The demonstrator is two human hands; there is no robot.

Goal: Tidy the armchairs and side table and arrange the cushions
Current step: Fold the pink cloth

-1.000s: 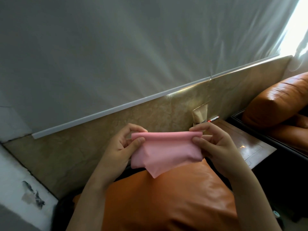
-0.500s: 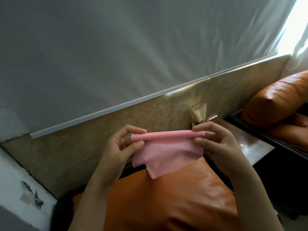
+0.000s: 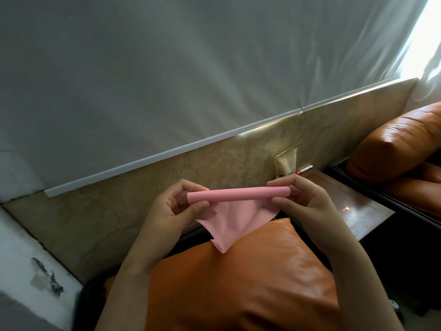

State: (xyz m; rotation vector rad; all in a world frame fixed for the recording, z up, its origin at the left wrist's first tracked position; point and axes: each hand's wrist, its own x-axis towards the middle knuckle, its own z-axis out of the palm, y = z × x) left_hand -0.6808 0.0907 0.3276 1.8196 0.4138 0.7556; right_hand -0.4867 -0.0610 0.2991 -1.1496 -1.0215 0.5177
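Note:
A pink cloth (image 3: pixel 235 213) is held up in front of me, its top edge rolled into a tight tube and a loose triangular flap hanging down. My left hand (image 3: pixel 176 209) pinches the left end of the roll. My right hand (image 3: pixel 303 199) pinches the right end. The flap's tip touches the top of an orange leather cushion (image 3: pixel 241 285) that stands below my hands on the near armchair. To the right is a dark wooden side table (image 3: pixel 346 206).
A second orange leather armchair (image 3: pixel 393 144) stands at the far right past the side table. A red and white pen (image 3: pixel 304 169) and a tan paper bag (image 3: pixel 285 163) lie at the table's back by the beige wall panel. A grey curtain hangs above.
The cloth's top edge has been rolled further into a narrower tube, so less of the flap hangs loose. Both hands stay at its ends.

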